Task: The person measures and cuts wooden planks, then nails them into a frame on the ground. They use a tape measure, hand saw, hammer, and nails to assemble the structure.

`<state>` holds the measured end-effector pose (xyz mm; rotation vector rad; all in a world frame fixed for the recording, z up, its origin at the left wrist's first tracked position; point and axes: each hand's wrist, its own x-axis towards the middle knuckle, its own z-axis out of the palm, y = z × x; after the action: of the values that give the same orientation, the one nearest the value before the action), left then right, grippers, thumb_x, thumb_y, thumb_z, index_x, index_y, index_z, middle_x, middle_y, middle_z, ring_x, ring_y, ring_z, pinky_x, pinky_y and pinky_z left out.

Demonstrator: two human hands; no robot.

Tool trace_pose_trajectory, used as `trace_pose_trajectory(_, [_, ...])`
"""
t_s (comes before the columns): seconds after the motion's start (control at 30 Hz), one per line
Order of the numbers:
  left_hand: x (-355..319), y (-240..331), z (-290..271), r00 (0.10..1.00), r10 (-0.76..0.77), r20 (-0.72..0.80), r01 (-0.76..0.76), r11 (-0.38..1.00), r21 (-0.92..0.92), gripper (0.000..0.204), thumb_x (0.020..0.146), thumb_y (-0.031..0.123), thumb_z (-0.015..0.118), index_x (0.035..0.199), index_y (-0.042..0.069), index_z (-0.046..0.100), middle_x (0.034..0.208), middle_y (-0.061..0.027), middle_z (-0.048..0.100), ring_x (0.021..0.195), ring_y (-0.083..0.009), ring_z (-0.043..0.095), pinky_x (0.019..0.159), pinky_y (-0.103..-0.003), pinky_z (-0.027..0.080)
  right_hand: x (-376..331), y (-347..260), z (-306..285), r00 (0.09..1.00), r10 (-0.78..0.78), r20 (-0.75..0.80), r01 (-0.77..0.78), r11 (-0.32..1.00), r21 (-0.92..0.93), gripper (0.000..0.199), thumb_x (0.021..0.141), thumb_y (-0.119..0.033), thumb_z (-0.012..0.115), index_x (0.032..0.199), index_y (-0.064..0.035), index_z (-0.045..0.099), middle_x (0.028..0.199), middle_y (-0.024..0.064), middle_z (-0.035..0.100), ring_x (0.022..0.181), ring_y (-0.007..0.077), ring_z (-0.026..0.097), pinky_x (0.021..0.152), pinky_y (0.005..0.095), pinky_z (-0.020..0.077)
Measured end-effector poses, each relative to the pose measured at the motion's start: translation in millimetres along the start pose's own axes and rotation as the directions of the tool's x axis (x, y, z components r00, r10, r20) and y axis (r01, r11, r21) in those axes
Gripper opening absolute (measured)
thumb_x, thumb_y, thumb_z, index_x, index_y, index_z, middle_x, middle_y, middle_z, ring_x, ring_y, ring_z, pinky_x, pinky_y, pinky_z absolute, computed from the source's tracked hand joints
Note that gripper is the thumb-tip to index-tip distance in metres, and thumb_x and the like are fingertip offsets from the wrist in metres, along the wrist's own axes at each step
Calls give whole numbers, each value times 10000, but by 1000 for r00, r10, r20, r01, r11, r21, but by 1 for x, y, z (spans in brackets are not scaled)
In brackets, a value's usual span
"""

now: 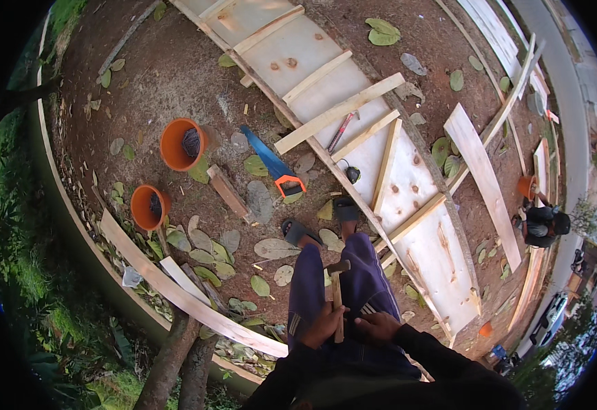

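Note:
My left hand (322, 324) grips the wooden handle of a hammer (337, 292), its dark head pointing away from me above my knees. Close beside it, my right hand (378, 326) is closed near my lap; what its fingers hold, if anything, is too small to make out. Ahead and to the right lies a long plywood panel (442, 256) with wooden battens across it. A loose-looking wooden strip (339, 113) crosses the panel at a slant. On the panel rest a second hammer with a red handle (341, 131) and a dark round tool, perhaps a tape measure (352, 173).
Left of the panel lies a blue handsaw (264, 152) with an orange handle. Two orange buckets (173, 152) hold dark thin pieces. A short wood block (229, 193) and a curved-looking board (175, 287) lie leftward. Another person (545, 225) crouches far right, beyond a board (484, 181).

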<state>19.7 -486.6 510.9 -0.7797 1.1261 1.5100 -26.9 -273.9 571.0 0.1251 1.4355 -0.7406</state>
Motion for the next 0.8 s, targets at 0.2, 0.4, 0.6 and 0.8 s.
trace_pose_trajectory(0.2, [-22,17,8,945,292,144,-284,956,-75,417,1121,328,359,1265,-9,558,1165,-91,662,1015,-155,637,923,-323,506,15,-15,35,987,-137,-80,158,850,503,497,959,-389,685,1269,-7,610,1109,123,696,1046,256,675,886,409,519])
trace_pose_trajectory(0.4, [-29,-36,-26,978,162,131,-178,977,120,483,1091,392,451,1303,-16,598,1183,-165,653,1163,-295,606,1013,-421,470,49,22,37,929,228,-290,-112,923,367,372,930,-283,660,1181,-9,667,928,139,711,910,280,695,762,426,543])
trace_pose_trajectory(0.6, [-29,-128,-77,801,550,236,-418,231,879,447,860,364,753,1167,41,716,1171,-214,694,1101,-403,650,971,-470,495,26,61,-3,884,160,-440,-223,970,-95,586,863,-580,666,1013,-17,731,975,260,715,905,405,714,808,482,570])
trace_pose_trajectory(0.8, [-50,-79,-55,906,424,0,-234,501,833,320,878,320,710,1033,40,731,1020,-187,702,996,-393,655,878,-499,507,48,149,26,826,340,-450,-366,930,31,793,719,-705,773,1031,24,748,1036,259,736,969,383,729,826,468,581])
